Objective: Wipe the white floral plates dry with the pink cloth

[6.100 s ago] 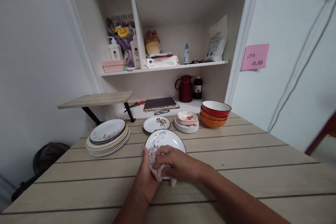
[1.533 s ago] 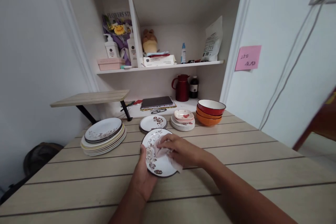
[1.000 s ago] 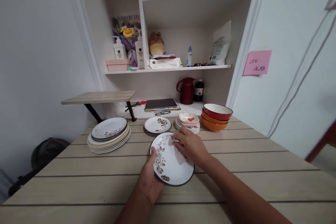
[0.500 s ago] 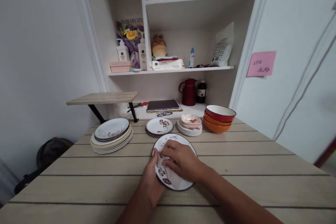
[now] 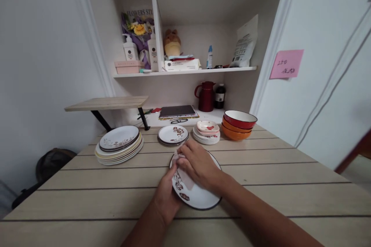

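A white plate [image 5: 203,197] with a dark rim and brown floral pattern is tilted above the wooden table, near the middle of the view. My left hand [image 5: 167,195] grips its left edge, thumb on top and fingers hidden underneath. Across the plate's upper part lies my right hand [image 5: 198,164], its fingers closed on a thin pale cloth [image 5: 187,177] pressed against the surface near the upper left rim. Part of the cloth is covered by the hand.
Stacked plates [image 5: 118,154] stand at the left, beside a raised wooden shelf [image 5: 107,103]. Behind the held plate are small plates [image 5: 173,134], pink dishes [image 5: 208,126] on saucers, and stacked bowls [image 5: 239,119]. A red jug [image 5: 206,97] stands farther back.
My right hand and the cloth have moved up the plate towards its upper left rim. My left hand still holds the plate. The whole view has shifted slightly.
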Tool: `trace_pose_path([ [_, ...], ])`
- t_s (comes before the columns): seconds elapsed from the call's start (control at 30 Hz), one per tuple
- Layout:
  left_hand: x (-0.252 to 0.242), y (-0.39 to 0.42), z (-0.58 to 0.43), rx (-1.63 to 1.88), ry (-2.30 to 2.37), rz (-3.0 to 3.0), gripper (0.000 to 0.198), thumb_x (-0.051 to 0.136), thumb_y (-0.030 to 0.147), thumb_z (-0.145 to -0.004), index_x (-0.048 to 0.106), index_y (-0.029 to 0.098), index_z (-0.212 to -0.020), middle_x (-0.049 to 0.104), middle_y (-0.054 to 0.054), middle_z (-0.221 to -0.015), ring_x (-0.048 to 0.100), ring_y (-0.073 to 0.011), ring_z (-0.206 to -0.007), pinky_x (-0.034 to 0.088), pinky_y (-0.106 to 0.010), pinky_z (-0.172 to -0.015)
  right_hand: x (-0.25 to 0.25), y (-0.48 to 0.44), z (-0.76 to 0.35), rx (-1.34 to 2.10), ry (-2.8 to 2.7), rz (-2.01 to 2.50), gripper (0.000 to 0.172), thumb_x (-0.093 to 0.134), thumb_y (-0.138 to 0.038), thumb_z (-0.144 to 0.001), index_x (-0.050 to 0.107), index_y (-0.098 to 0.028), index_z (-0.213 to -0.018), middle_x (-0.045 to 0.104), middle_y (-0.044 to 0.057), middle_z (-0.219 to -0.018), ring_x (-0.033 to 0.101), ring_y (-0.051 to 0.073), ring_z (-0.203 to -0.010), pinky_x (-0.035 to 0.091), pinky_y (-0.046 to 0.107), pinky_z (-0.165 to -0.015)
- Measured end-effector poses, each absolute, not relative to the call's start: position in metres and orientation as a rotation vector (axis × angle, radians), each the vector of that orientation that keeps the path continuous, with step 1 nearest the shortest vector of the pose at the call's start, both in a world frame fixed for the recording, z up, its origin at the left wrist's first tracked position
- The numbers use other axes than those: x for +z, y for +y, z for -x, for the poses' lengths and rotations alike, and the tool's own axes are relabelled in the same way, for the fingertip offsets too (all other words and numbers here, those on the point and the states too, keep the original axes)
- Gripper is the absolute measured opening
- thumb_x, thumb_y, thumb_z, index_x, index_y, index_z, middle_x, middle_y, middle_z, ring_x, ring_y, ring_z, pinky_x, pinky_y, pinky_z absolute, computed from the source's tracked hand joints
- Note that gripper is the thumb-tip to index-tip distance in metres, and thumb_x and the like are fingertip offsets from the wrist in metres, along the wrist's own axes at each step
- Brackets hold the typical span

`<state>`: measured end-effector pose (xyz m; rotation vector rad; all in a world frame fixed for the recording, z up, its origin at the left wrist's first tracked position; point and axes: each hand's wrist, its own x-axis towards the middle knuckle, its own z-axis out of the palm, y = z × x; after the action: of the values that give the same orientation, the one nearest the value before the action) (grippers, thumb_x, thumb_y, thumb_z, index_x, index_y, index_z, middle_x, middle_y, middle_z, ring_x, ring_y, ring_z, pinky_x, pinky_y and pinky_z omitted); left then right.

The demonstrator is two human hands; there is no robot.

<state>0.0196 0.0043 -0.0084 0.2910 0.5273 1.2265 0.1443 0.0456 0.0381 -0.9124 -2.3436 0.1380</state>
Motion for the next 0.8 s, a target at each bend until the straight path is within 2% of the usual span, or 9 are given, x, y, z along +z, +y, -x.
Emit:
trace_pose_path([
  [0.13, -0.01, 0.0, -0.018, 1.217, 0.583, -0.428, 0.042, 0.064, 0.006, -0.074, 0.064, 0.012, -0.116, 0.074, -0.009, -0.092, 0.07, -0.024, -0.087, 0.048, -0.037, -0.09, 0.039, 0.046, -0.147, 0.229, -2.314, 0.926, 0.028, 0.036, -0.037, -0.096, 0.058, -0.019, -0.102, 0.054, 0.009, -0.102, 0.048, 0.021, -0.095, 0.041, 0.039, -0.085],
  [0.2, -0.012, 0.0, -0.018, 1.26, 0.573, -0.466, 0.048, 0.065, 0.004, -0.071, 0.062, 0.013, -0.119, 0.074, -0.009, -0.092, 0.07, -0.0239, -0.085, 0.049, -0.036, -0.088, 0.041, 0.046, -0.15, 0.265, -2.338, 0.874, 0.03, 0.033, -0.035, -0.097, 0.058, -0.02, -0.105, 0.055, 0.009, -0.106, 0.048, 0.021, -0.099, 0.04, 0.04, -0.089],
  [0.3, -0.013, 0.003, -0.018, 1.32, 0.57, -0.454, 0.047, 0.067, 0.008, -0.074, 0.061, 0.014, -0.12, 0.074, -0.009, -0.094, 0.07, -0.024, -0.088, 0.05, -0.035, -0.087, 0.044, 0.046, -0.157, 0.357, -2.458, 0.768, 0.036, 0.038, -0.039, -0.095, 0.051, -0.024, -0.125, 0.051, 0.01, -0.125, 0.044, 0.024, -0.116, 0.036, 0.044, -0.097],
  [0.37, -0.012, 0.005, -0.017, 1.33, 0.588, -0.43, 0.044, 0.066, 0.011, -0.077, 0.06, 0.012, -0.12, 0.074, -0.011, -0.095, 0.07, -0.0248, -0.089, 0.05, -0.035, -0.087, 0.045, 0.047, -0.161, 0.399, -2.555, 0.723, 0.057, 0.055, -0.042, -0.087, 0.038, -0.029, -0.139, 0.039, 0.009, -0.142, 0.035, 0.027, -0.129, 0.032, 0.047, -0.103],
  [0.43, -0.011, 0.005, -0.016, 1.344, 0.602, -0.405, 0.042, 0.065, 0.014, -0.08, 0.06, 0.01, -0.121, 0.074, -0.012, -0.097, 0.07, -0.0257, -0.09, 0.051, -0.036, -0.087, 0.044, 0.049, -0.162, 0.375, -2.597, 0.712, 0.07, 0.065, -0.032, -0.079, 0.035, -0.031, -0.142, 0.033, 0.009, -0.148, 0.029, 0.028, -0.135, 0.029, 0.047, -0.106],
  [0.53, -0.008, 0.005, -0.015, 1.357, 0.59, -0.36, 0.041, 0.061, 0.015, -0.083, 0.057, 0.009, -0.124, 0.073, -0.014, -0.102, 0.069, -0.0264, -0.093, 0.05, -0.038, -0.09, 0.044, 0.053, -0.163, 0.285, -2.55, 0.743, 0.046, 0.055, -0.013, -0.081, 0.057, -0.026, -0.125, 0.05, 0.009, -0.133, 0.042, 0.024, -0.125, 0.035, 0.041, -0.102],
  [0.6, -0.006, 0.006, -0.014, 1.357, 0.568, -0.329, 0.042, 0.058, 0.018, -0.086, 0.055, 0.008, -0.127, 0.072, -0.015, -0.105, 0.069, -0.027, -0.096, 0.05, -0.04, -0.092, 0.045, 0.055, -0.165, 0.267, -2.524, 0.795, 0.036, 0.052, -0.008, -0.08, 0.066, -0.022, -0.11, 0.059, 0.009, -0.117, 0.051, 0.023, -0.112, 0.041, 0.037, -0.095],
  [0.7, -0.003, 0.007, -0.009, 1.385, 0.56, -0.299, 0.043, 0.055, 0.024, -0.089, 0.053, 0.008, -0.13, 0.071, -0.016, -0.107, 0.067, -0.0281, -0.099, 0.049, -0.042, -0.094, 0.047, 0.052, -0.168, 0.379, -2.597, 0.854, 0.035, 0.056, -0.003, -0.071, 0.069, -0.021, -0.099, 0.062, 0.007, -0.107, 0.056, 0.021, -0.1, 0.045, 0.032, -0.085],
  [0.8, -0.002, 0.007, 0.0, 1.426, 0.578, -0.281, 0.045, 0.053, 0.03, -0.091, 0.053, 0.007, -0.129, 0.071, -0.017, -0.107, 0.066, -0.0289, -0.102, 0.049, -0.043, -0.094, 0.042, 0.044, -0.163, 0.515, -2.708, 0.796, 0.036, 0.06, -0.001, -0.066, 0.07, -0.023, -0.093, 0.064, 0.004, -0.102, 0.057, 0.018, -0.094, 0.045, 0.03, -0.082],
])
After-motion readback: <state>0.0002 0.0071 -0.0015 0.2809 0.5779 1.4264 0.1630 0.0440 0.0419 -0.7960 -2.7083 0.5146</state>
